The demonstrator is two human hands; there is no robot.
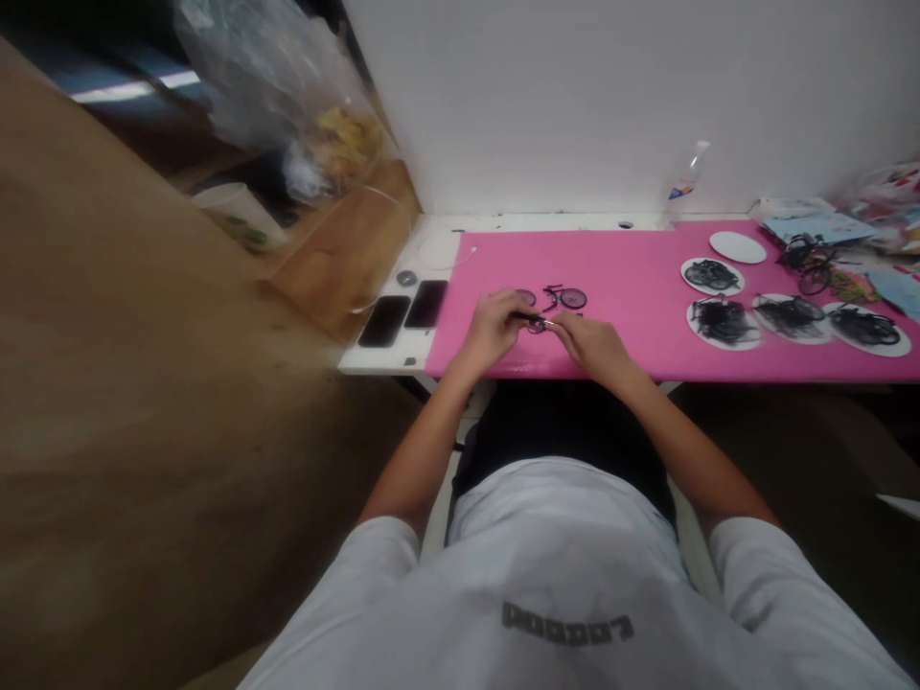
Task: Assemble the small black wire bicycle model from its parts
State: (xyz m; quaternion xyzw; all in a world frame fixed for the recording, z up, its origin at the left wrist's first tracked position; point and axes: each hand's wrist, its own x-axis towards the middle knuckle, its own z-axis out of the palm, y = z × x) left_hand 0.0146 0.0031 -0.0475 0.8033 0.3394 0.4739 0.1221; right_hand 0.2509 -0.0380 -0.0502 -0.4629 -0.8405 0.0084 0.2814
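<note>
We judge that a close two-handed step on small pieces is in hand: over the near edge of the pink cover [632, 278], our left hand [495, 331] has its grip closed on a small dark part [530, 317]; our right hand [593, 343] has its grip pinched on a bright slim bit [549, 323] at that part's end, and whether the two are one piece we cannot tell; the next move seems to call for steady fingertips and light pressure. Near the middle of the pink cover, just beyond our hands, lie a toy bicycle piece [573, 298] and a dark wheel [527, 297], the latter partly hidden; on the pink cover's right half are a white plate [737, 247] and four more plates heaped with dark parts [721, 321]. The white table [437, 228] shows left of the pink cover, bearing two dark phones [383, 321] and a grey disc [406, 278]; behind the pink cover stand a clear bottle [686, 184] and a pale wall [575, 96]; packets [819, 227] crowd its far right end; well left of it, we see a blurred clear bag [265, 67] and a pale cup [241, 213].
</note>
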